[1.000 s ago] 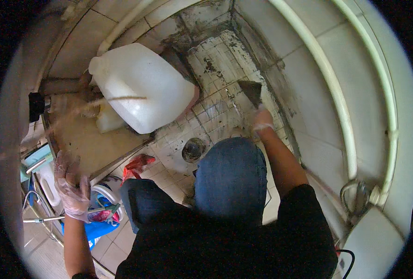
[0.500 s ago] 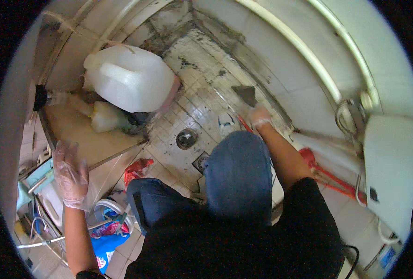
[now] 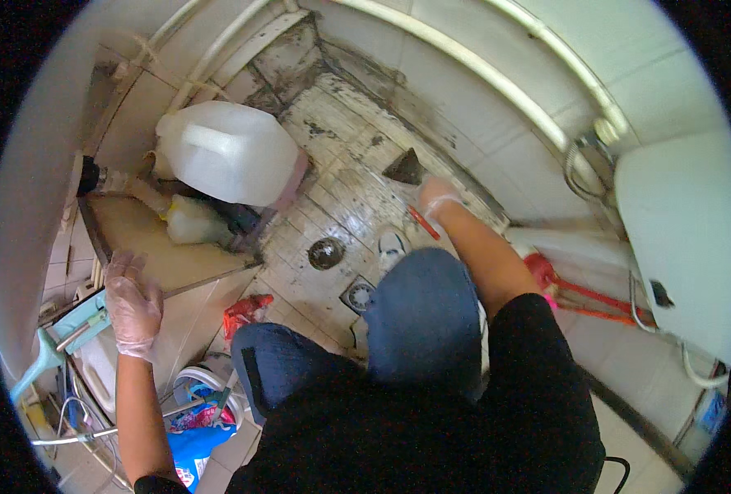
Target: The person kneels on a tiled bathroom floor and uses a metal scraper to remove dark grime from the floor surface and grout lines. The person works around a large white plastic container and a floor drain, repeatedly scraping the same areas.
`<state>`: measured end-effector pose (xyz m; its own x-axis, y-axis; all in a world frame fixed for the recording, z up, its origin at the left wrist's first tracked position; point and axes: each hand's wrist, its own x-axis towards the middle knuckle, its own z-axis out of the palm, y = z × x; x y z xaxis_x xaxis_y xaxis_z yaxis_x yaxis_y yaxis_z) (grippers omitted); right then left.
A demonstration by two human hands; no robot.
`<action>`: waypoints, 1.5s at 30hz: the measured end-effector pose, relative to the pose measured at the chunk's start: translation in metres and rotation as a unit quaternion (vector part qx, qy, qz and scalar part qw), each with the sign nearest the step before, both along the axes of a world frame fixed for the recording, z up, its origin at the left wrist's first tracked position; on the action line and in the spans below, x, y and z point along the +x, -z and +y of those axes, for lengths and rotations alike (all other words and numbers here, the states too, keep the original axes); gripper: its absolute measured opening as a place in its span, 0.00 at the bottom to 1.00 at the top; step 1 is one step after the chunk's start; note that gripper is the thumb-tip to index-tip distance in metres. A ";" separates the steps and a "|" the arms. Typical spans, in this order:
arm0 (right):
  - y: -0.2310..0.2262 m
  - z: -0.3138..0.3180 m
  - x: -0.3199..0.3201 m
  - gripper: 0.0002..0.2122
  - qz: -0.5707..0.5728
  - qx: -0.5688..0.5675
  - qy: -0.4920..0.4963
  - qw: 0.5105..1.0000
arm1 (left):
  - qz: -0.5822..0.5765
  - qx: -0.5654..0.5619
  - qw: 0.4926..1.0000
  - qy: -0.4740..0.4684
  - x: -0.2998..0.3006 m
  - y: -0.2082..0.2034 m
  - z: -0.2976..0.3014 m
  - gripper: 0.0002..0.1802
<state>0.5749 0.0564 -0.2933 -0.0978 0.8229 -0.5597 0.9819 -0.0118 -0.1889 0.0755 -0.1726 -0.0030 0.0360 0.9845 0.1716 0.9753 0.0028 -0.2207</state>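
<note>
My right hand [image 3: 438, 194], in a clear plastic glove, reaches down to the tiled floor [image 3: 345, 193] near the right wall. It is closed on a scraper [image 3: 406, 167]; the dark, triangular blade lies close to the floor, and the handle is hidden in my fist. Just below that hand is a thin red stick-like thing [image 3: 423, 222]. At the left, my left hand [image 3: 133, 305], also gloved, is open with fingers stretched along the edge of a beige board [image 3: 135, 230].
A white plastic jug [image 3: 234, 152] and a pale bottle [image 3: 197, 221] rest by the board. Two drains [image 3: 327, 253] break the floor. A red wrapper [image 3: 246, 313], a bucket [image 3: 209, 383] with a blue bag [image 3: 197, 449] and red-handled tools [image 3: 588, 300] lie around me. Pipes [image 3: 464, 62] run along the wall.
The view has shifted slightly. My right hand and the scraper blade appear farther left, staying together. My left hand remains at the board's edge.
</note>
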 end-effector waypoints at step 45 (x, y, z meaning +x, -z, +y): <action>0.179 0.014 0.200 0.14 0.023 0.053 0.193 0.980 | -0.011 -0.047 0.999 0.018 0.096 0.081 0.063 0.29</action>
<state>0.7750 0.0702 -0.4726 0.2091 0.8571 -0.4707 0.8990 -0.3579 -0.2524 0.1717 -0.1094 -0.0841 0.0689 0.9944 0.0800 0.9789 -0.0519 -0.1976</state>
